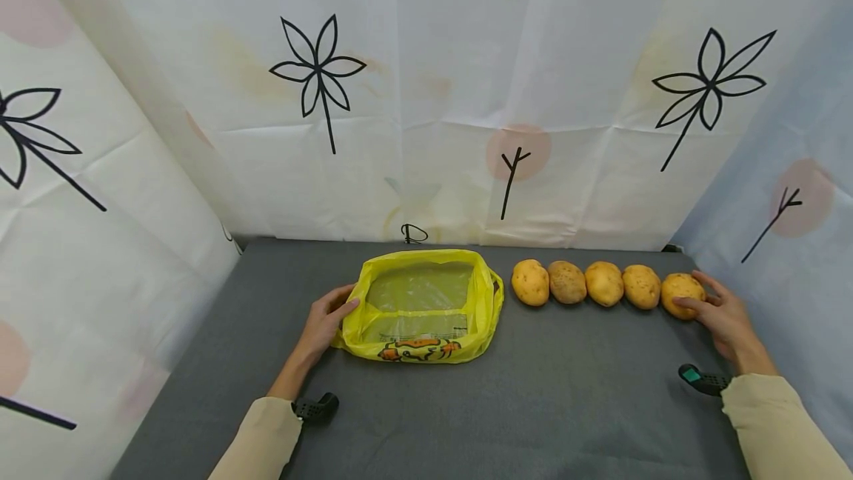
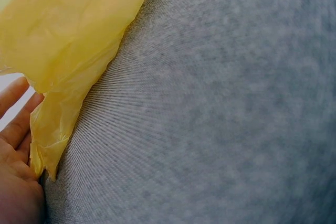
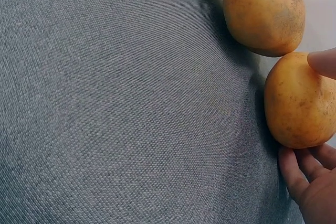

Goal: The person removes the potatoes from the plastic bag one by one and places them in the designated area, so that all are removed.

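A yellow plastic bag lies on the grey table with its mouth spread open and an orange printed design on its near side. At the bag's left side is my left hand, its fingers straight and touching the plastic; in the left wrist view the bag hides part of those fingers. Five-finger contact cannot be confirmed there. On the right, my right hand grips the end potato, thumb on one side and fingers on the other. This potato still touches its neighbour.
Several more potatoes stand in a row between the bag and my right hand. The grey tabletop stretches in front of them. A white patterned cloth hangs behind and along both sides.
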`<action>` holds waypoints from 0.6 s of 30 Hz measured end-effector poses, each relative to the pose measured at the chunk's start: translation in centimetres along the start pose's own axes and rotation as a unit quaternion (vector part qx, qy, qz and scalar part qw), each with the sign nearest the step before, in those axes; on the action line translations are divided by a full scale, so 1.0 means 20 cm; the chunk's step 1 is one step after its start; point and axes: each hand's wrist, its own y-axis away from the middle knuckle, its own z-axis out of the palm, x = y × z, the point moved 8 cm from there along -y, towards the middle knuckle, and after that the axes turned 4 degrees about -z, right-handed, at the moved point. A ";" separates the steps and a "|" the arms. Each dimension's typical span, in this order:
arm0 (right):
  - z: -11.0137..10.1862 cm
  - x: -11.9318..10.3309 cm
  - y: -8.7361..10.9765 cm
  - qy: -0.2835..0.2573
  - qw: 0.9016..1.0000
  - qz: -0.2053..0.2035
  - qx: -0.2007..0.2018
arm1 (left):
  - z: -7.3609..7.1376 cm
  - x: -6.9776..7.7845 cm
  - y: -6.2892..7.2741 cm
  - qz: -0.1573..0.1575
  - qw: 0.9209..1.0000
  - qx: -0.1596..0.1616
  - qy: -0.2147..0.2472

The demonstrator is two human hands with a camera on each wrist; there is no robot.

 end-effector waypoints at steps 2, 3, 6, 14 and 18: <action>0.00 0.00 0.00 -0.002 1.000 -0.001 0.000 | 0.00 -0.01 -0.01 0.001 1.000 0.000 0.001; 0.00 0.00 0.00 -0.003 1.000 -0.001 0.001 | 0.00 -0.02 -0.01 0.003 1.000 -0.001 0.002; 0.00 0.00 0.00 -0.004 1.000 0.002 0.004 | 0.00 -0.09 -0.05 0.003 1.000 -0.001 0.005; 0.00 0.00 0.00 0.006 1.000 0.012 0.016 | -0.02 -0.20 -0.10 0.000 1.000 0.008 0.002; 0.01 -0.05 0.02 0.031 0.999 -0.008 0.026 | -0.03 -0.18 -0.10 0.020 1.000 0.017 0.005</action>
